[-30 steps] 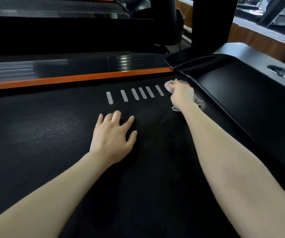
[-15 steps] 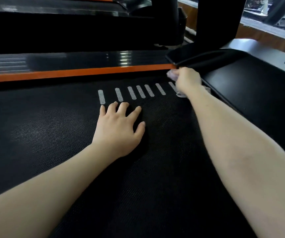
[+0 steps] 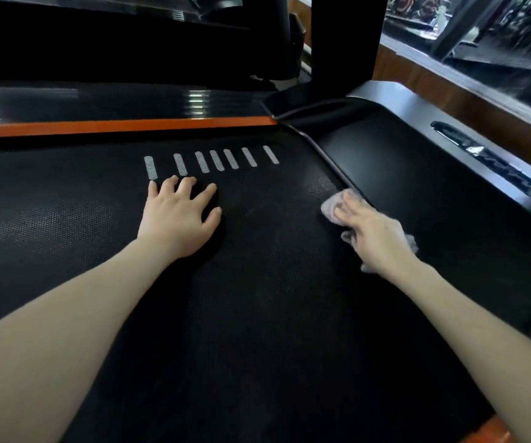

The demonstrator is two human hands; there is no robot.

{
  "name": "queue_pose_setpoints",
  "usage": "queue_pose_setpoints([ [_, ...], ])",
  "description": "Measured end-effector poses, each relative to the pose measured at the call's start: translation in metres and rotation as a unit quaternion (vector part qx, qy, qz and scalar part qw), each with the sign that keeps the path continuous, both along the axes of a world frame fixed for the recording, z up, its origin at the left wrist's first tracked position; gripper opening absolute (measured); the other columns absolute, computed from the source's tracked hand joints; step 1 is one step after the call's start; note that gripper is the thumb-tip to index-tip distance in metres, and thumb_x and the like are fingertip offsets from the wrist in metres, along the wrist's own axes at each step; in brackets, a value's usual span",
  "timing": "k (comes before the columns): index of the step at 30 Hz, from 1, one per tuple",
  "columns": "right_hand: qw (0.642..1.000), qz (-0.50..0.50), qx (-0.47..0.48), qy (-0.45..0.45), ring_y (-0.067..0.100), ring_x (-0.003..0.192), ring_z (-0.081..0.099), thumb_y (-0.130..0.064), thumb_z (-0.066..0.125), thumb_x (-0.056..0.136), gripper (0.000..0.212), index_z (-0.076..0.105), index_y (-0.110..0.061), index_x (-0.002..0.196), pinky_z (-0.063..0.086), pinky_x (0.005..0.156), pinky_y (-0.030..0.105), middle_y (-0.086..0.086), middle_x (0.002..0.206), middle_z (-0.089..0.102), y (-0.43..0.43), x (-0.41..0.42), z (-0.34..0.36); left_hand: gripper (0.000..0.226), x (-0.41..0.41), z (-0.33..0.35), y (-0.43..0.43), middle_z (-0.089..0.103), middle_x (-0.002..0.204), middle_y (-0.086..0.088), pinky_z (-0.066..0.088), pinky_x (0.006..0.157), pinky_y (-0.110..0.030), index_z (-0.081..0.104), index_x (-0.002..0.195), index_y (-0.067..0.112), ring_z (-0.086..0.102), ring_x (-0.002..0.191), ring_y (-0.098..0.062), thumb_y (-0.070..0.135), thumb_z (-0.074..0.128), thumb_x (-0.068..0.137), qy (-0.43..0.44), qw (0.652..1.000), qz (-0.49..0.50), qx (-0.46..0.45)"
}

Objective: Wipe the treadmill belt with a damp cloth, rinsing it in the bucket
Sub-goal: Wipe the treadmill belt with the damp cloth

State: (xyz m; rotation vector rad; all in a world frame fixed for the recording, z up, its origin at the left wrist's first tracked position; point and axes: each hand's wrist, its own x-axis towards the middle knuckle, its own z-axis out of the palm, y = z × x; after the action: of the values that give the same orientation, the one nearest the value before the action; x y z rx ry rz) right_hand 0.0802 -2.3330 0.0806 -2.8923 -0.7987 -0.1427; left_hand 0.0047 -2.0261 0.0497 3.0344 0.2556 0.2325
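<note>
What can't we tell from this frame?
- Bucket: nowhere in the head view, out of frame.
- Cloth: mostly covered by the right hand; dampness unreadable.
- Belt: parts hidden under the left hand and both forearms; near end cut by the bottom edge.
- Background at upper right: motion-blurred.

left hand point(image 3: 177, 219) flat on belt point(image 3: 257, 314) | right hand point(image 3: 373, 235) presses cloth point(image 3: 330, 208)

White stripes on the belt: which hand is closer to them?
Left. The left hand lies flat just below the white stripes; the right hand presses the cloth well to their right.
</note>
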Motion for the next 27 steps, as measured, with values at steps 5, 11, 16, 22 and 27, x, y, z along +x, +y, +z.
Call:
queue_pose_setpoints([
  [5, 0.999, 0.016, 0.039, -0.007, 0.038, 0.123, 0.047, 0.021, 0.067, 0.064, 0.052, 0.064, 0.006, 0.114, 0.004, 0.108, 0.003, 0.03, 0.127, 0.054, -0.022, -0.039, 0.003, 0.059, -0.001, 0.0, -0.002, 0.032, 0.151, -0.008, 0.012, 0.115, -0.053, 0.029, 0.147, 0.031, 0.021, 0.14, -0.032, 0.054, 0.023, 0.094, 0.004, 1.0, 0.007, 0.008],
  [11, 0.997, -0.053, 0.049, -0.008, 0.019, 0.139, 0.032, 0.006, 0.058, 0.075, 0.062, 0.055, -0.021, 0.131, 0.02, 0.103, 0.017, -0.001, 0.153, 0.031, 0.033, 0.028, 0.001, 0.056, -0.001, -0.001, -0.004, 0.034, 0.149, -0.009, 0.014, 0.114, -0.053, 0.032, 0.147, 0.029, 0.023, 0.139, -0.034, 0.051, 0.027, 0.095, -0.009, 1.0, 0.011, 0.011],
  [16, 0.997, 0.006, 0.073, 0.028, 0.023, 0.128, 0.043, 0.0, 0.049, 0.083, 0.055, 0.057, -0.029, 0.129, 0.035, 0.101, 0.031, -0.001, 0.141, 0.048, 0.101, 0.012, 0.004, 0.052, 0.002, 0.0, 0.0, 0.034, 0.149, -0.008, 0.016, 0.113, -0.051, 0.033, 0.146, 0.03, 0.024, 0.138, -0.033, 0.047, 0.028, 0.097, -0.004, 1.0, 0.003, 0.011],
  [22, 0.959, 0.254, 0.091, 0.086, 0.029, 0.139, 0.031, 0.012, 0.049, 0.075, 0.06, 0.059, -0.014, 0.128, 0.012, 0.115, 0.026, 0.002, 0.147, 0.037, 0.072, -0.074, -0.015, 0.05, 0.002, 0.001, 0.001, 0.035, 0.149, -0.008, 0.015, 0.114, -0.051, 0.035, 0.145, 0.03, 0.025, 0.137, -0.034, 0.043, 0.03, 0.098, -0.003, 1.0, 0.001, 0.005],
  [27, 0.993, 0.063, 0.082, 0.059, 0.019, 0.139, 0.03, 0.004, 0.049, 0.081, 0.06, 0.054, -0.025, 0.134, 0.021, 0.114, 0.03, -0.006, 0.149, 0.038, 0.101, -0.009, -0.009, 0.052, 0.001, 0.001, 0.0, 0.028, 0.153, -0.007, 0.009, 0.116, -0.052, 0.028, 0.148, 0.032, 0.018, 0.141, -0.032, 0.045, 0.026, 0.098, 0.018, 1.0, 0.006, -0.004],
])
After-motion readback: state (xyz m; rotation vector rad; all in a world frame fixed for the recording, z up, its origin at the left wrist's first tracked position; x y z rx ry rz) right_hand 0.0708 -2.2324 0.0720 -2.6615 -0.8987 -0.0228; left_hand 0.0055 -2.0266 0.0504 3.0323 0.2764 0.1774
